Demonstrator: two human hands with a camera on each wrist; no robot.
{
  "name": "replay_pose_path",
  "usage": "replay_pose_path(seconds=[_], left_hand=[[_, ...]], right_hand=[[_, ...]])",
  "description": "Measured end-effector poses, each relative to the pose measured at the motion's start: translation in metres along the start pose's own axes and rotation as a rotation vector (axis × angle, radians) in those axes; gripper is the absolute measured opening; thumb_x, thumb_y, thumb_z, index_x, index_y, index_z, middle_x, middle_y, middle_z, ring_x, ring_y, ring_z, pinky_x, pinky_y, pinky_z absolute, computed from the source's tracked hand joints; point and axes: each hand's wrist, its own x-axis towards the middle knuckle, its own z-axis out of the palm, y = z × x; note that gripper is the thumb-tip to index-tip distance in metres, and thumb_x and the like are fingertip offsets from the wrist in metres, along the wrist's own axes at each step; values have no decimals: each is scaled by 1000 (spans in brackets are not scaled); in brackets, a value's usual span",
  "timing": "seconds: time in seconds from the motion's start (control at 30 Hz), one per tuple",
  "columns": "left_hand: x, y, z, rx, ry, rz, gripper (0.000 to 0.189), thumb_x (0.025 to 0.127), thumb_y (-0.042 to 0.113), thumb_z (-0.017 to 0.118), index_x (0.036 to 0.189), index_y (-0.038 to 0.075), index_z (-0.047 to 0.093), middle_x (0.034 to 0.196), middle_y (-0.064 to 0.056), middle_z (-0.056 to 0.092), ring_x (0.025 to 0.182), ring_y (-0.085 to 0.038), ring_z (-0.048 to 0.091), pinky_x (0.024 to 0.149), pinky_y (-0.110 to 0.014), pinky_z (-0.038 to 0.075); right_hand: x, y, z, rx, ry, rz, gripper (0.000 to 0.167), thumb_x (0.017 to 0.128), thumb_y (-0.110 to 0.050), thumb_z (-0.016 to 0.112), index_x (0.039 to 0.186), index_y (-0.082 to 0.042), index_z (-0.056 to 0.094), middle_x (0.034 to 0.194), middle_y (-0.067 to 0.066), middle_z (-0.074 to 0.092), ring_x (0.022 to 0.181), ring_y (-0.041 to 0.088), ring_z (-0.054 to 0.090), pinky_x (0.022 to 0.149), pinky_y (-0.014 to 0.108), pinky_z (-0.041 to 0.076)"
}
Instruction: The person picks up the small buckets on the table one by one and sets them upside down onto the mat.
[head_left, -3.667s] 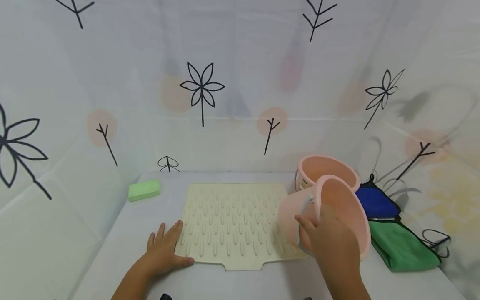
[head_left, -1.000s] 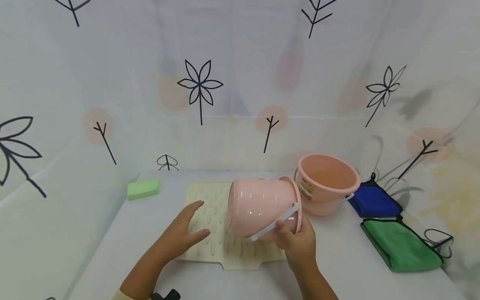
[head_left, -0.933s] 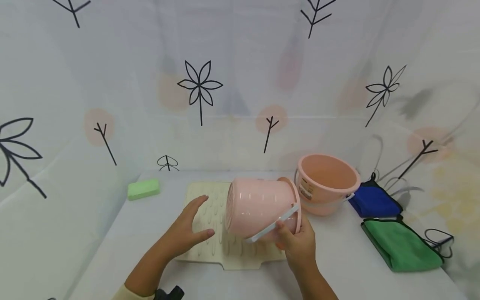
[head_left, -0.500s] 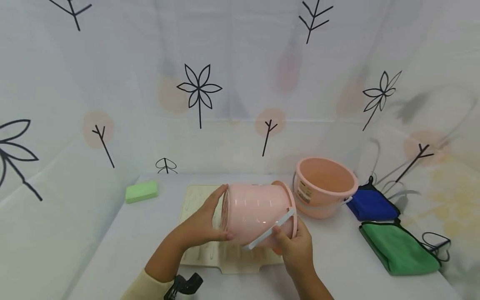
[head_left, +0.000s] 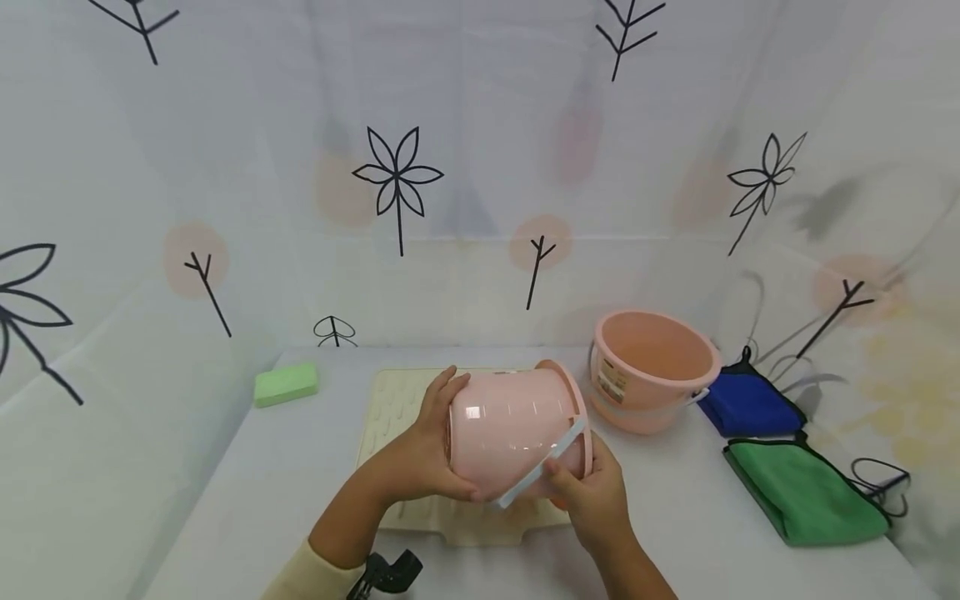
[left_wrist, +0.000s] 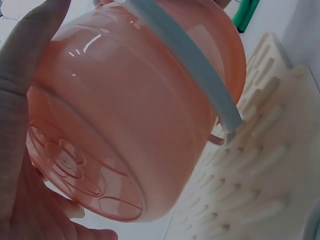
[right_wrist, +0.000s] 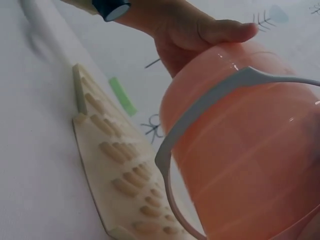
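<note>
A pink plastic bucket [head_left: 510, 429] lies on its side in the air over a cream board with raised pegs [head_left: 393, 404], its base to the left and its mouth to the right. My left hand [head_left: 420, 458] grips the base end, thumb on the near side and fingers on the far side. At the rim, my right hand [head_left: 598, 500] holds the bucket, thumb outside near the grey handle [head_left: 542, 467]; its other fingers are mostly hidden. The left wrist view shows the ringed bucket base [left_wrist: 75, 165], with the pegs [left_wrist: 265, 120] beyond.
A second pink bucket [head_left: 645, 404] stands upright at the back right. Beside it lie a folded blue cloth [head_left: 753, 404] and a folded green cloth [head_left: 810, 492]. A light green sponge [head_left: 287, 385] sits at the back left. A patterned curtain [head_left: 480, 150] hangs behind the white table.
The bucket has moved left from beside the upright bucket and turned, its base now to the left. My left hand has left the board's edge and taken hold of the bucket's base.
</note>
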Motion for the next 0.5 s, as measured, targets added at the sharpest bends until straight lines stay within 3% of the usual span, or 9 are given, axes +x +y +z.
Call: replay_pose_path(seconds=[0.2, 0.33, 0.5], left_hand=[[-2, 3, 4, 25, 35, 12, 128, 57, 54, 97, 156, 47, 16, 170, 5, 5, 136, -32, 50, 98, -48, 55], [-3, 3, 3, 49, 47, 30, 122, 60, 55, 95, 155, 45, 18, 170, -3, 7, 134, -33, 51, 96, -47, 56], [-3, 1, -1, 44, 77, 9, 121, 62, 50, 95, 155, 45, 18, 168, 5, 8, 134, -33, 49, 95, -46, 56]], right_hand=[[1, -1, -4, 53, -76, -34, 46, 94, 4, 70, 135, 12, 52, 116, 12, 73, 103, 24, 77, 82, 40, 63], [1, -1, -8, -49, -49, 5, 42, 93, -2, 75, 130, 6, 57, 113, 8, 72, 98, 20, 76, 79, 35, 64], [3, 0, -16, -122, -125, -25, 41, 95, -15, 77, 127, 5, 60, 105, 7, 72, 87, 15, 73, 70, 31, 64]])
